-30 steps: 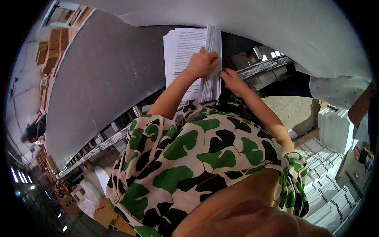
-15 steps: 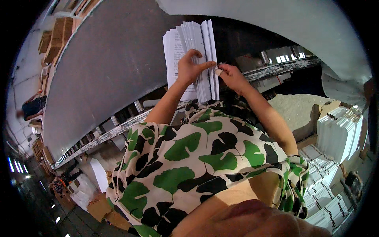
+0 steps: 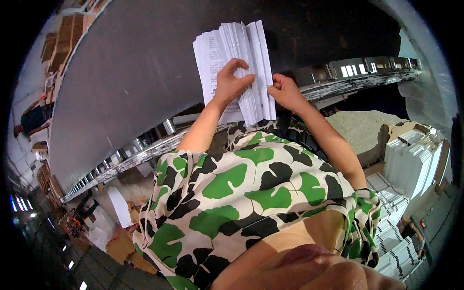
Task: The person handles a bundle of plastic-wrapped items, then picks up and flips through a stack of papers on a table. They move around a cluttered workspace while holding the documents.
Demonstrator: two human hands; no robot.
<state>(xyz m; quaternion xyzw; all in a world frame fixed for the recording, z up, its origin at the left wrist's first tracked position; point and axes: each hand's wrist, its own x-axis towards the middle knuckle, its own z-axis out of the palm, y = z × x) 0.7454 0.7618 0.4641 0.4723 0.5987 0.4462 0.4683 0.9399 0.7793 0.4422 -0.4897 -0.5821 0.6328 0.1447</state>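
A thick bundle of folded printed sheets (image 3: pixel 210 58) lies at the near edge of a dark tabletop, its middle leaves fanned up in a ridge. My left hand (image 3: pixel 231 81) rests on that ridge, thumb and forefinger spread apart in a curve; its other fingers are hidden. At the bundle's right side, my right hand (image 3: pixel 287 93) pinches the outer edge of a white leaf (image 3: pixel 261 53) between thumb and fingers. The two hands are a short way apart, with the leaf between them.
The dark table (image 3: pixel 130 77) has a worn, pale edge rail (image 3: pixel 357 83) with metal rollers beneath. White stacks (image 3: pixel 411 159) stand in a cardboard box at right, with more bundles below. Cardboard and plastic bags (image 3: pixel 101 224) lie at lower left. Another person (image 3: pixel 36 118) is at far left.
My right hand has drawn the outer leaf slightly rightward, and my left thumb has come away from that leaf onto the ridge. A large pale sheet at upper right has mostly left the view.
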